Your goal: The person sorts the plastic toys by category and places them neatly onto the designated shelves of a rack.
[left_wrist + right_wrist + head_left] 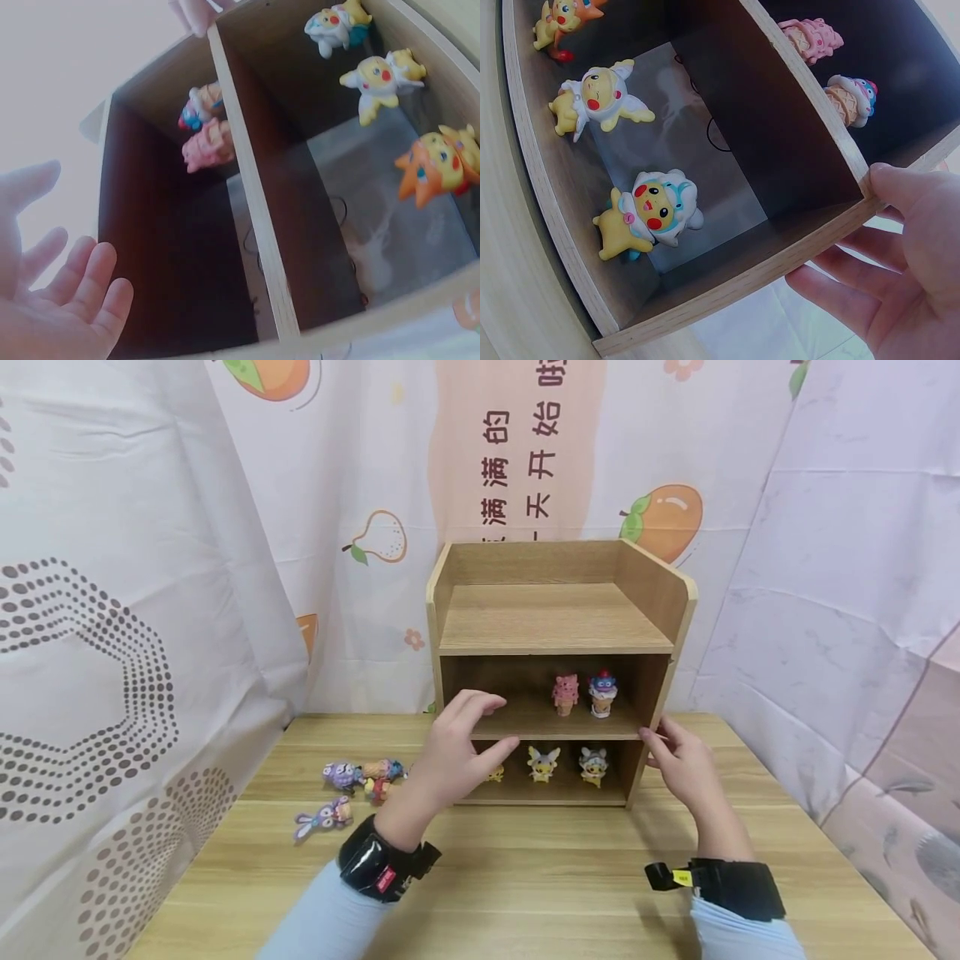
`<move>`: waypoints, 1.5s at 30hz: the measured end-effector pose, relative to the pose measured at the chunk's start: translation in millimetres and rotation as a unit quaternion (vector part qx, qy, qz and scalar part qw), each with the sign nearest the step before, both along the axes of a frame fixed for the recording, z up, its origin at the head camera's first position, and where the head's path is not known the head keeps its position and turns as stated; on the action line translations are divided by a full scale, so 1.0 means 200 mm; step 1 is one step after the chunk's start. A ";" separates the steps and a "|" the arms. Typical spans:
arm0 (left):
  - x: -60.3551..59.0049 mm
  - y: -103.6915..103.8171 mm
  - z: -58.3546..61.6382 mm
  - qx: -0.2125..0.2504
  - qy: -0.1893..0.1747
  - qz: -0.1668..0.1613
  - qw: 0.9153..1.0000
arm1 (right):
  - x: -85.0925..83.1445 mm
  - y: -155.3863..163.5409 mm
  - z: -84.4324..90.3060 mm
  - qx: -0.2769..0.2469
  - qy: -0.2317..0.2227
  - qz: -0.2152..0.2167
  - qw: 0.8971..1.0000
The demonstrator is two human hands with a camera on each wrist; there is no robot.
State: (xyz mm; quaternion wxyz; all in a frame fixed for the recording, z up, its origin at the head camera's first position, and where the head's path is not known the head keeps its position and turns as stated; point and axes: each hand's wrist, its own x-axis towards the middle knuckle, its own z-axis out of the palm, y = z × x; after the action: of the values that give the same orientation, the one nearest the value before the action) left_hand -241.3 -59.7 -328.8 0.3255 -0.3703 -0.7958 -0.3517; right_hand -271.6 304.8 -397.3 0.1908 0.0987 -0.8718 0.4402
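Note:
A small wooden shelf [532,618] stands on the table. My left hand [461,752] hovers before its left half, thumb and fingers apart, holding nothing. My right hand [907,262] holds the shelf's right side panel, thumb at the front edge and fingers along the outer face. On the middle level are a pink ice-cream-cone figurine [566,695] and a blue-and-white one [602,695]. Yellow figurines in costumes line the bottom level: an orange-eared one [435,163], partly behind my left hand in the head view, a white-eared one [543,763] and a grey-hooded one [592,766].
Left of the shelf, several figurines lie on the table [510,877], among them a purple long-eared one [324,818] and another purple one [342,775]. A printed curtain [360,468] hangs behind the shelf and along both sides.

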 end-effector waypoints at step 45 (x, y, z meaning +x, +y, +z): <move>-0.06 -0.74 -0.20 -0.124 -0.198 0.179 0.956 | 0.00 0.00 0.00 0.003 -0.001 0.008 1.000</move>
State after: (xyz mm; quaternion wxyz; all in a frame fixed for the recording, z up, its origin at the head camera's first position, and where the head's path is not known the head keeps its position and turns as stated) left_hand -253.7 -207.4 -369.2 0.1704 -0.1820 -0.9350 -0.2523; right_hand -271.2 305.5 -398.0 0.1860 0.1064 -0.8725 0.4392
